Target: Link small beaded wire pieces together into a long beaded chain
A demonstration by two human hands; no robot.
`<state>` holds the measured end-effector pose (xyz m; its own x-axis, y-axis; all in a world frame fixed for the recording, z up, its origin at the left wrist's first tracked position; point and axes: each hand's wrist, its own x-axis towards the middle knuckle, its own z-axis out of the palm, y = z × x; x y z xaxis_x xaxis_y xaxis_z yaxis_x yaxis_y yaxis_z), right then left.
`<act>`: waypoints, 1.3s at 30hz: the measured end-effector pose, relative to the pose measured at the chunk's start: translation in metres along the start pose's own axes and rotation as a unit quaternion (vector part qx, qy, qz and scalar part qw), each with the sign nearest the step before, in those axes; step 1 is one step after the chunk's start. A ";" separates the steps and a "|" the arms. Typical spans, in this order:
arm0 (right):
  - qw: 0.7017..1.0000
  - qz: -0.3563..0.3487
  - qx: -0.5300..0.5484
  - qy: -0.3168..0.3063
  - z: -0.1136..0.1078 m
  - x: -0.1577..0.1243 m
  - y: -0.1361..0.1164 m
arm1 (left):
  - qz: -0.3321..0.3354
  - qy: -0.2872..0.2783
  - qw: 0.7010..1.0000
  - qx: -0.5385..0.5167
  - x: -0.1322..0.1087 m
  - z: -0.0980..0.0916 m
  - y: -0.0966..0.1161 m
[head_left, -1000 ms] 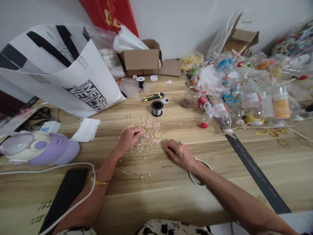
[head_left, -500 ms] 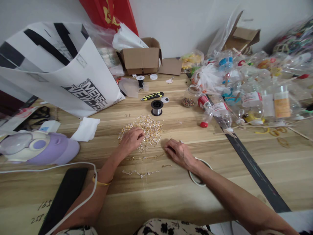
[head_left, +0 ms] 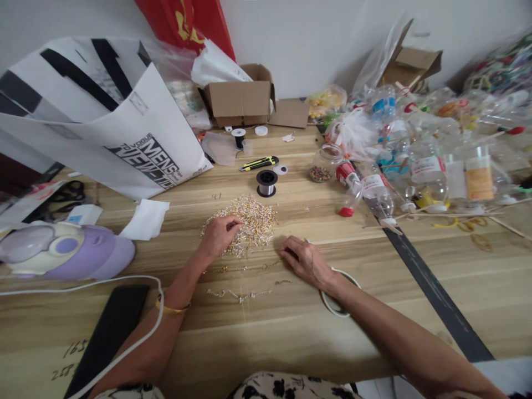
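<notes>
One left hand [head_left: 218, 237], nearly closed, is reaching over glittering pieces [head_left: 255, 224]; the right hand [head_left: 305, 259], half-curled, is lying beside a gold chain [head_left: 246, 269], both grasps unclear.

between the glittering pile [head_left: 260, 221] and our right hand [head_left: 305, 257] we have a bare lane of table [head_left: 291, 216], running back between the wire spool [head_left: 266, 184] and the clear jar [head_left: 326, 163]. straight behind the pile, the spool and the knife [head_left: 260, 163] block us. left of our left hand [head_left: 220, 235] sit the purple device [head_left: 95, 252] and tall white bag [head_left: 153, 133]; a white cord [head_left: 160, 302] crosses our left arm [head_left: 149, 354]. rightward we find open wood across the dark strip [head_left: 430, 293], with bottles [head_left: 426, 166] crowding the back. a gold chain [head_left: 245, 269] and a silver chain [head_left: 241, 298] lie low between our arms.
</notes>
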<state>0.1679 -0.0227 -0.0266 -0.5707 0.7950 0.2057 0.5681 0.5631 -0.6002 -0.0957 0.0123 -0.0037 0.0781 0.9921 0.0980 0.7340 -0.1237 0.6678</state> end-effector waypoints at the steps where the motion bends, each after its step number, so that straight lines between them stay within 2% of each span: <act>1: 1.000 -0.001 0.003 0.000 0.000 0.000 0.000 | 0.001 -0.002 1.000 -0.006 0.000 0.000 -0.001; 12: 1.000 0.004 0.008 0.001 -0.001 0.000 -0.001 | 0.003 -0.030 0.999 -0.039 0.000 -0.003 0.000; 27: 0.999 0.007 0.022 0.029 -0.003 0.000 -0.004 | 0.017 -0.012 0.999 -0.030 -0.001 -0.004 0.007; 39: 0.994 0.058 0.079 0.048 -0.006 0.003 -0.004 | 0.061 -0.022 0.998 -0.018 0.000 -0.002 0.005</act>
<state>0.1671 -0.0213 -0.0186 -0.4428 0.8750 0.1957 0.5232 0.4295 -0.7361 -0.0932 0.0119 0.0007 0.1945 0.9696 0.1485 0.6926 -0.2430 0.6792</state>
